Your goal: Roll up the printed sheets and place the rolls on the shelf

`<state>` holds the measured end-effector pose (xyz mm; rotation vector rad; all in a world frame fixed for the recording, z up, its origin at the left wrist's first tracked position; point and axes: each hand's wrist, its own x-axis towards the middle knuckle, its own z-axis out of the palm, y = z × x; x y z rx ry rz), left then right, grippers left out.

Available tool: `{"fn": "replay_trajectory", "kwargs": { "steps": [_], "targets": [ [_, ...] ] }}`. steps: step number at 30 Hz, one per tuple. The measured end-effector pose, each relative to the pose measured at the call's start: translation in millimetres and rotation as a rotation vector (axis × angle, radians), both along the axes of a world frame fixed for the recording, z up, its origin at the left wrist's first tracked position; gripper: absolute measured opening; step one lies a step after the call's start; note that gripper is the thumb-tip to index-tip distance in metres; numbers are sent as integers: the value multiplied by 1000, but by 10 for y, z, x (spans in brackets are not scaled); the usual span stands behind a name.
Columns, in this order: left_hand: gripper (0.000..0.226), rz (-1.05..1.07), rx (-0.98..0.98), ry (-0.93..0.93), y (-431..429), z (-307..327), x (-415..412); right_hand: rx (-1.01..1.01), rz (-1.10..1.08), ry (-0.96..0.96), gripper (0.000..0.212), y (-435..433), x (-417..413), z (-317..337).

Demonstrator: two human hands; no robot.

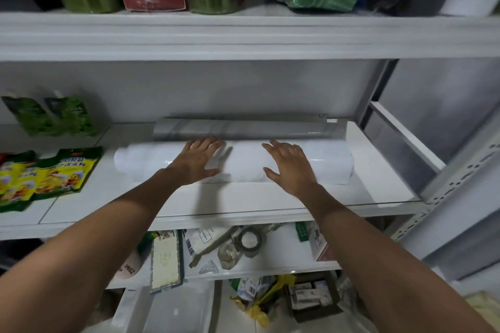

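Nothing really legible tbh, just blurry Chinese print on the yellow-green packets (54,174) left of the left grip (200,161).

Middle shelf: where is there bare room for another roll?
Bare: the front strip of the shelf before the white roll, and the gap between its left end and the yellow packets. Crowded: behind, the grey roll; far left, green pouches.

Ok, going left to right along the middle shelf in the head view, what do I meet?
Yellow packets → left hand → right hand → metal post. Both hands lie flat on the white roll, which spans them, so it has no single place in the order.
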<state>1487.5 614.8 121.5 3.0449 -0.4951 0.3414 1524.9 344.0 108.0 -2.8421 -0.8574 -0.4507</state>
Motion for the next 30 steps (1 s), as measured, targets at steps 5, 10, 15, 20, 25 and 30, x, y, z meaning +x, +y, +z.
{"fn": "replay_trajectory", "kwargs": {
  "steps": [5,10,15,20,25,30],
  "targets": [
    [69,-10,-12,-7,4,79,-123,-7,-38,20,58,-12,-137,94],
    [68,-36,4,34,-2,92,-244,-26,-68,57,58,14,-298,122],
    [68,-54,-19,39,44,133,-356,-17,-91,69,57,29,-451,173],
    [69,-59,-13,64,60,186,-467,18,-86,80,57,127,-563,217],
    [68,-29,7,63,13,380,-587,5,-75,82,58,167,-656,357],
    [68,-36,-18,47,-104,621,-647,31,-37,58,56,107,-765,576]
  ]
}}
